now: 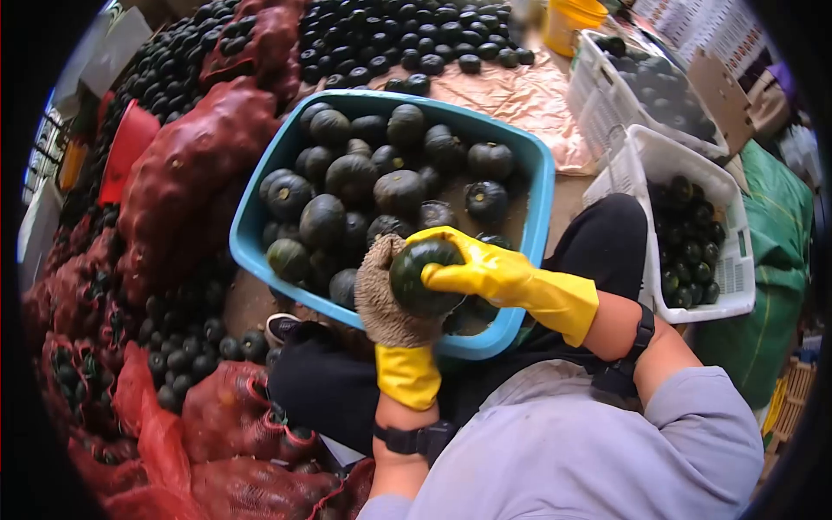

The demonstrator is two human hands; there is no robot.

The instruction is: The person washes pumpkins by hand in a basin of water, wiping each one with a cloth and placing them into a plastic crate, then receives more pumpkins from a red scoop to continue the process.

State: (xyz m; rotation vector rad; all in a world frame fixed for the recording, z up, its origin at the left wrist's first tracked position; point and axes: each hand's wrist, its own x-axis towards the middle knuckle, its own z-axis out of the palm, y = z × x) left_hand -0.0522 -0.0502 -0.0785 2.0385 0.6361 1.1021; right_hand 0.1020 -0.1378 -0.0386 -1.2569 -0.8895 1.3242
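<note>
Left hand point(388, 299), fingers curled, cups a dark squash point(422, 277); right hand point(475, 262) clasps its top, just before the blue tub point(539, 195).

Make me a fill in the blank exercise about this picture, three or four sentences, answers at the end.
1. The left hand and right hand hold one dark ____ squash between them.
2. The tub beneath them is ____.
3. The brown mitt covers the ____ hand.
4. The nearest basket on the right is ____.
Missing words: green, blue, left, white.
</note>
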